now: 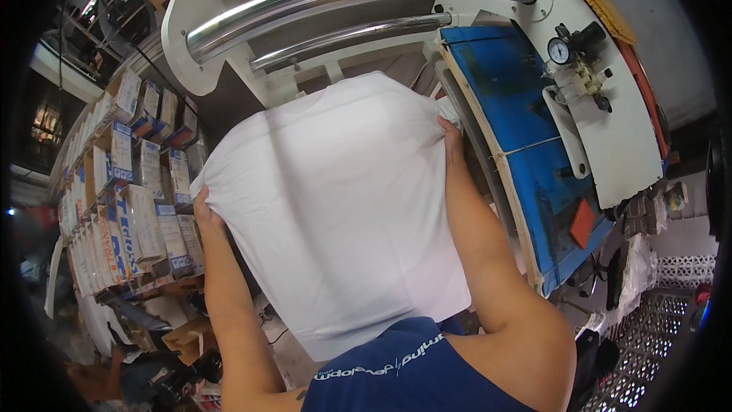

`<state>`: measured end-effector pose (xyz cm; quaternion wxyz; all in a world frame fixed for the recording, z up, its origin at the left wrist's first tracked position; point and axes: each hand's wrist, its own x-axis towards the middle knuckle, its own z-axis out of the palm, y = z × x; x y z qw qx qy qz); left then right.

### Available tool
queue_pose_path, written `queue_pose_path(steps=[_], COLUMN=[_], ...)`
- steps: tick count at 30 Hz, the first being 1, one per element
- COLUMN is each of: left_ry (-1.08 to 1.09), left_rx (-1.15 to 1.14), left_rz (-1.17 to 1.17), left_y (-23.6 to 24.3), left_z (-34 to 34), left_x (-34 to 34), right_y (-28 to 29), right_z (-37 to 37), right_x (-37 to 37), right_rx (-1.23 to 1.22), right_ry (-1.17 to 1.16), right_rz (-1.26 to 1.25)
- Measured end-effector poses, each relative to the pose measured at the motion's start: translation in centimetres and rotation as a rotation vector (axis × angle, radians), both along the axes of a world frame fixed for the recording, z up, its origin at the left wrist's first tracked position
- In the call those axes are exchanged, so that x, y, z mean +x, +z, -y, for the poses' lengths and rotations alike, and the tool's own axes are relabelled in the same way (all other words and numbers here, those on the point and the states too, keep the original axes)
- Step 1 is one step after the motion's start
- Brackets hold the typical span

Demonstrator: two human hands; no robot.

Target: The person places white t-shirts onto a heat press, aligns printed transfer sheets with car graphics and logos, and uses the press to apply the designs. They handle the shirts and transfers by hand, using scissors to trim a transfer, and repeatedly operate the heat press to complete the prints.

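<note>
A white T-shirt-like cloth (351,206) is spread wide in front of me, over what seems to be the bed of a press, which it hides. Its left edge is pinched in my left hand (207,212), and folds run inward from that grip. On the far right side, my right hand (451,141) grips the opposite edge, close to the blue-covered platen. The cloth's lower end hangs toward my body. Some fingertips of both hands are hidden by the fabric.
Thick chrome bars (358,0) cross behind the cloth. At right stand a blue-covered platen (511,122) and a white machine plate with a pressure gauge (559,51); a small red-orange block (582,223) lies on the blue. Shelved boxes (137,198) crowd the left.
</note>
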<state>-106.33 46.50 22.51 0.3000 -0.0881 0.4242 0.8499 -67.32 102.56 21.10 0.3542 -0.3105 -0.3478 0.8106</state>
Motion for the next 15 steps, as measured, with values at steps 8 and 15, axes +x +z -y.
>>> queue_pose_path(steps=[8,15], left_ry=[0.263,0.31], left_rx=[-0.227,-0.079], left_rz=[0.011,-0.055], left_y=[-4.4,-2.7], left_z=[-0.8,-2.0], left_x=[1.0,1.6], right_y=[1.5,2.9], right_z=[0.1,0.0], right_x=[0.3,0.5], right_rx=[0.153,0.268], right_ry=[-0.007,-0.008], right_rz=[0.224,0.373])
